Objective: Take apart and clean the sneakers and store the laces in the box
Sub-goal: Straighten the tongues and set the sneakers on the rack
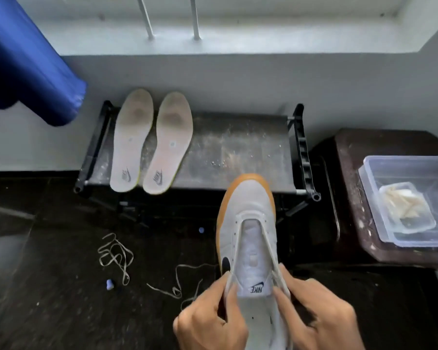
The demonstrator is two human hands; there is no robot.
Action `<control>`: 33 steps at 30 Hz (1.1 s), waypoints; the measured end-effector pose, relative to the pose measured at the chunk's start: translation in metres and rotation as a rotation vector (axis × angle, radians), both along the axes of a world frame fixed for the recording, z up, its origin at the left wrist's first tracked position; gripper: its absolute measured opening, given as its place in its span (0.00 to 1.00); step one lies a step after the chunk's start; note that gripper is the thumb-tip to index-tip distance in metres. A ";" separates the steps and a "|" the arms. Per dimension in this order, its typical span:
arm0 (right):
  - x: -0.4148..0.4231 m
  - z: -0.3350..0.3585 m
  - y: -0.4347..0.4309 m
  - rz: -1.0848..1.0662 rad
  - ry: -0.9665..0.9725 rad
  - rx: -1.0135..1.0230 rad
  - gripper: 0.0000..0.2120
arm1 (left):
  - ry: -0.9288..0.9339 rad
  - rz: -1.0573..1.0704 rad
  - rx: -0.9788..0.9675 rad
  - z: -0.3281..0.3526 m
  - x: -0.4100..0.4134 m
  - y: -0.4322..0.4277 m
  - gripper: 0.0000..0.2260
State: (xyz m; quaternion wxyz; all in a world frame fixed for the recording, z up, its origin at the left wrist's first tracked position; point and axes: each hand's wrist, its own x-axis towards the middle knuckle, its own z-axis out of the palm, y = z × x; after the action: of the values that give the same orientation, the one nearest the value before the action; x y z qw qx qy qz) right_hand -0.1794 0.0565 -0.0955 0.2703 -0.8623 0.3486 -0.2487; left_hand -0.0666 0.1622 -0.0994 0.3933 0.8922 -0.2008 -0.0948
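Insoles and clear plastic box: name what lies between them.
Head view: the rack's dusty, crumb-strewn shelf and its black side frame lie between insoles and box.

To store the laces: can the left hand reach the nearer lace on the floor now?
Probably yes, once it lets go: the left hand grips the sneaker; the lace lies uncovered beside it.
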 end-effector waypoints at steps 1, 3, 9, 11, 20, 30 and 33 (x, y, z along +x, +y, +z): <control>0.014 0.008 -0.008 -0.001 0.001 0.020 0.13 | -0.029 0.017 -0.023 0.008 0.018 -0.004 0.05; 0.041 0.019 -0.023 -0.008 -0.040 0.074 0.14 | -0.068 -0.003 -0.040 0.023 0.047 -0.021 0.05; 0.123 0.025 -0.087 -0.003 0.000 0.098 0.09 | -0.107 -0.058 -0.052 0.028 0.124 -0.083 0.05; 0.148 0.016 -0.110 -0.002 0.014 0.100 0.11 | -0.133 -0.082 -0.016 0.020 0.143 -0.105 0.08; 0.205 -0.001 -0.164 -0.024 0.193 0.075 0.14 | -0.172 -0.119 0.021 -0.002 0.189 -0.157 0.13; 0.201 -0.009 -0.174 0.002 0.186 0.169 0.14 | -0.238 -0.198 0.007 -0.015 0.188 -0.163 0.16; 0.176 -0.007 -0.160 -0.074 0.070 0.271 0.15 | -0.167 -0.125 -0.082 -0.016 0.167 -0.141 0.16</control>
State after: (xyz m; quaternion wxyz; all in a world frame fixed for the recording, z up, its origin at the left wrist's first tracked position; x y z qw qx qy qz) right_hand -0.0032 -0.1031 -0.1030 0.3624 -0.8127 0.4199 -0.1788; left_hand 0.1008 0.0213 -0.1150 0.4048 0.8659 -0.2918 -0.0362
